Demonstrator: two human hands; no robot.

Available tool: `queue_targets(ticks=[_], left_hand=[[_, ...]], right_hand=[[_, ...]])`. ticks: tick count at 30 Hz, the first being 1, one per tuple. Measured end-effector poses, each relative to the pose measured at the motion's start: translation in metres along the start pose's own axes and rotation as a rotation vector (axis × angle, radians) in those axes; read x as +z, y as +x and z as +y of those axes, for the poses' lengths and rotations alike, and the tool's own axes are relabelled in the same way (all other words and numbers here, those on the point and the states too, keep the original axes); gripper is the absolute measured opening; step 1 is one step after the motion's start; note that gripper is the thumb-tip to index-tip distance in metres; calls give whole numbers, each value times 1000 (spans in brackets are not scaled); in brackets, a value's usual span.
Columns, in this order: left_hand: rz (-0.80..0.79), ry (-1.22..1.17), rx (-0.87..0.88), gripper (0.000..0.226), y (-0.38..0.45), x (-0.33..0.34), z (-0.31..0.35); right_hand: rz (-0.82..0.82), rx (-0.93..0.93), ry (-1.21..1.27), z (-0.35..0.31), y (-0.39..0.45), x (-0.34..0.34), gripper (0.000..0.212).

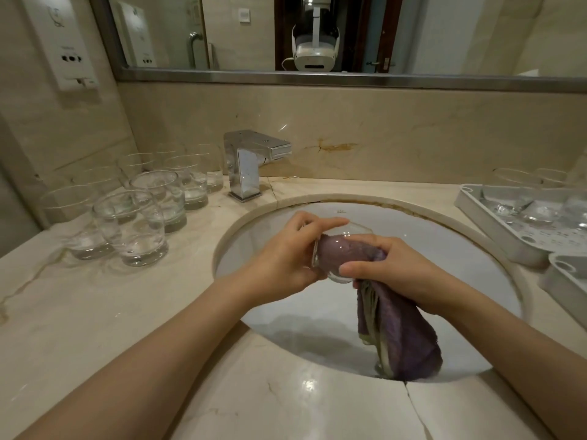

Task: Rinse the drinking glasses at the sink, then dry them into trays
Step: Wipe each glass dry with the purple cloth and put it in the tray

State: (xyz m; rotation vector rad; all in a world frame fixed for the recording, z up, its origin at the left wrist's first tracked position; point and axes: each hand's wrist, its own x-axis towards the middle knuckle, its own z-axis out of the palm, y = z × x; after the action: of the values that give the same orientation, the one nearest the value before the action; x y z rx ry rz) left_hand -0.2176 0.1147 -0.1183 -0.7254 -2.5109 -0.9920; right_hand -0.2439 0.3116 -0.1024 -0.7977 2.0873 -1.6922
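Over the white sink (460,246) my left hand (286,258) grips a clear drinking glass (336,277) lying on its side, its base against my palm. My right hand (390,268) grips a purple cloth (403,331). One end of the cloth is stuffed inside the glass and the rest hangs down into the basin. Several clear glasses (133,227) stand upright on the counter to the left. Upper right, a white tray (495,239) holds a few glasses (514,201). The corner of a second tray (565,281) shows below it.
A chrome faucet (247,163) stands behind the sink at left, with no water running. A mirror (317,33) spans the back wall and a white dispenser (63,42) hangs on the left wall. The marble counter (95,312) has a crack at the front edge.
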Motion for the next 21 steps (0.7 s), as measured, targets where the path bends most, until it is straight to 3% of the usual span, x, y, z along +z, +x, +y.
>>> queue_targets(ticks=[2,5,7,12,17,19,21], left_hand=[[-18,-225,-170,82,2,-4,7],[-125,-608,-421,81,2,-10,14],[-146,-683,-450,80,2,-11,14],[-102,-533,-361,81,3,-3,14],[-137,72,-55,82,-3,-4,-3],[-106,192,21,81,-3,-3,-3],[-33,175,62,80,-1,-1,-2]], right_hand=[[89,-137,-196,5,0,2,41],[98,-420,-804,14,1,-4,50],[87,-473,-903,17,2,-8,53],[106,-347,-653,15,4,-5,57],[-24,-7,11,10,2,5,34],[-74,56,93,6,1,0,40],[-60,6,70,6,2,-3,38]])
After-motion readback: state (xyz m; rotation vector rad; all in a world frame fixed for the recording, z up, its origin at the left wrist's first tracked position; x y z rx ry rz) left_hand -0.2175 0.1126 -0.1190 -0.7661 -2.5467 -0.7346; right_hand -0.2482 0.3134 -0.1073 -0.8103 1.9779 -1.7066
